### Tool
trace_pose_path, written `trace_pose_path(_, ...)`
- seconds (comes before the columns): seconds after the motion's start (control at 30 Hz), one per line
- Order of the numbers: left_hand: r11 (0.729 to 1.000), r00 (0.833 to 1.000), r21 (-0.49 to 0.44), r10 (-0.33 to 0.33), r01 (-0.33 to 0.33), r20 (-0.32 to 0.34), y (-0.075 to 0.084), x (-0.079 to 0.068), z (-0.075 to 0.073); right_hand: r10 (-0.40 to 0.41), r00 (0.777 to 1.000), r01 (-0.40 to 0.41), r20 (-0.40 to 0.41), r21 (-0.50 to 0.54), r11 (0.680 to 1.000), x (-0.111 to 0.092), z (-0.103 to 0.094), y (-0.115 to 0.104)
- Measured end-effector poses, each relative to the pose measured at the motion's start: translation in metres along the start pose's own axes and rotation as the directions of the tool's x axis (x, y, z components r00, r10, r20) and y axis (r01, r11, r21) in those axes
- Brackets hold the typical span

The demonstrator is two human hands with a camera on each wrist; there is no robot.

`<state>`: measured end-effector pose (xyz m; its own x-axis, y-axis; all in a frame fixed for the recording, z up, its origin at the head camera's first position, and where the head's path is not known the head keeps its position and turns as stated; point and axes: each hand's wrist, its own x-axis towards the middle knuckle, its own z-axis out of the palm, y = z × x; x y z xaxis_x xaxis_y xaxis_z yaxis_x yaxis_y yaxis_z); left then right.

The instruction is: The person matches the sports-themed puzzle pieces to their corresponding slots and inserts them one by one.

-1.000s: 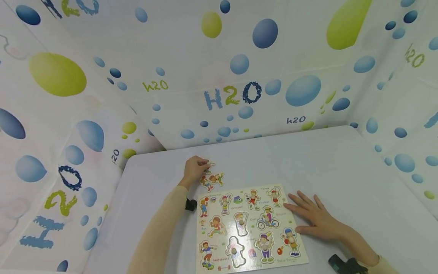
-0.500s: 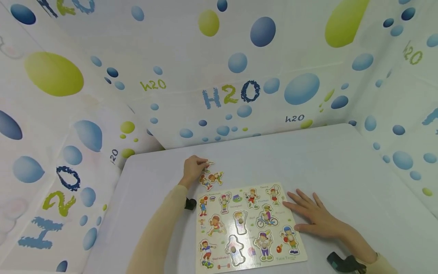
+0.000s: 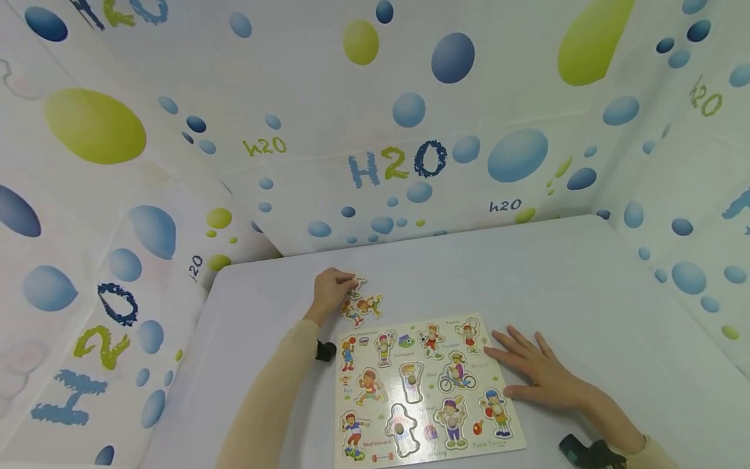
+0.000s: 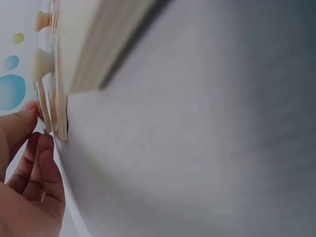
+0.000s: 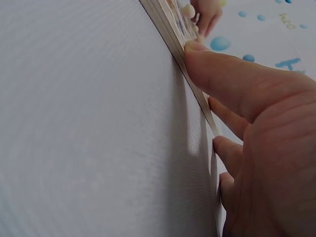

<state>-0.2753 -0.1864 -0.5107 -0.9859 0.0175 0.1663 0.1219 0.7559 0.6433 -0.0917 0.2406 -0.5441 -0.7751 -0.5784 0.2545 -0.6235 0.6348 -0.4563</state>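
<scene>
At the far left of the table, my left hand pinches a small wooden knob puzzle piece between thumb and fingers. In the left wrist view the thumb and fingertips meet at the edge of this thin piece. Two more figure pieces lie just in front of it. My right hand has its fingers spread beside the right edge of the puzzle board. Its thumb touches that edge in the right wrist view.
Sports figures fill most places on the board, among them a cyclist and a batter. Two pale figure-shaped recesses show near its middle. A patterned curtain encloses the white table behind and at the sides.
The piece in my left hand has turned slightly and shows a little more past the fingertips. My right hand stays at the board's edge.
</scene>
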Motion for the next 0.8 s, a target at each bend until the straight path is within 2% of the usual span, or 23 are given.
trace_pose_path(0.43, 0.999, 1.0, -0.042, -0.016, 0.017, 0.022, 0.01, -0.011, -0.008, 0.005, 1.0, -0.005, 0.004, 0.009, 1.0, 0.0, 0.001, -0.002)
trace_pose_path(0.8, 0.999, 1.0, -0.045, 0.016, -0.016, 0.0, 0.003, -0.016, -0.026, 0.006, 1.0, -0.006, 0.003, 0.016, 1.0, 0.0, 0.003, 0.001)
